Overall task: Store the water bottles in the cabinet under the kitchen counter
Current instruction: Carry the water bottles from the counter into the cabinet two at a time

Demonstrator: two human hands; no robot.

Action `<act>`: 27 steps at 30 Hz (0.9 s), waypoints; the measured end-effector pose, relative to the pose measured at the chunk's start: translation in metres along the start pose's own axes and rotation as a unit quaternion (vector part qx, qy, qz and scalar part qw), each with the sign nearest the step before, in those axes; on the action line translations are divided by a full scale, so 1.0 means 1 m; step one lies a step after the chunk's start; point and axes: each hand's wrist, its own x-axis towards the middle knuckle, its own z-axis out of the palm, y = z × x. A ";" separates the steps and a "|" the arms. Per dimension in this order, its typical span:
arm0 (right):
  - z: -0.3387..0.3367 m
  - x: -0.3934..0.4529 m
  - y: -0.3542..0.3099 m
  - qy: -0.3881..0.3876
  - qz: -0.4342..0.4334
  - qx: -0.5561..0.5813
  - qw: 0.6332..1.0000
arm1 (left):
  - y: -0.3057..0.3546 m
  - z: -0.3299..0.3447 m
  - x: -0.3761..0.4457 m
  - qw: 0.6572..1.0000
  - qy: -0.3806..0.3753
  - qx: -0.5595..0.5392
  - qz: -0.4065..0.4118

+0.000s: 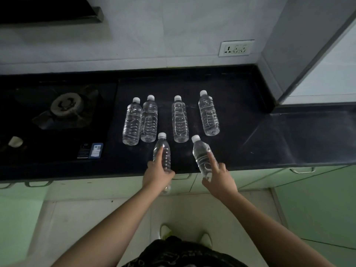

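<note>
Several clear water bottles with white caps stand on the black counter: a touching pair on the left, one in the middle and one on the right. My left hand grips a bottle at the counter's front edge, index finger laid along it. My right hand grips another bottle, tilted left, index finger stretched up its side. Pale green cabinet doors with metal handles sit shut under the counter.
A gas burner on a black hob fills the counter's left part, with a small blue card at its front corner. A wall socket is above. The counter turns a corner on the right. My feet stand on a tiled floor.
</note>
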 end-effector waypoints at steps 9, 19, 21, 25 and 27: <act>-0.012 -0.052 0.059 -0.082 0.016 0.290 0.953 | -0.016 0.014 -0.084 0.980 -0.059 -0.192 -0.008; -0.005 -0.091 0.044 -0.162 -0.086 0.327 0.927 | -0.028 0.008 -0.176 0.933 0.002 -0.349 -0.083; -0.003 -0.099 0.031 -0.181 -0.109 0.326 0.921 | -0.034 0.003 -0.197 0.923 0.027 -0.372 -0.094; -0.002 -0.116 -0.005 -0.238 -0.166 0.321 0.901 | -0.056 -0.010 -0.236 0.909 0.082 -0.398 -0.096; 0.002 -0.128 -0.026 -0.276 -0.187 0.315 0.889 | -0.072 -0.018 -0.257 0.898 0.103 -0.418 -0.091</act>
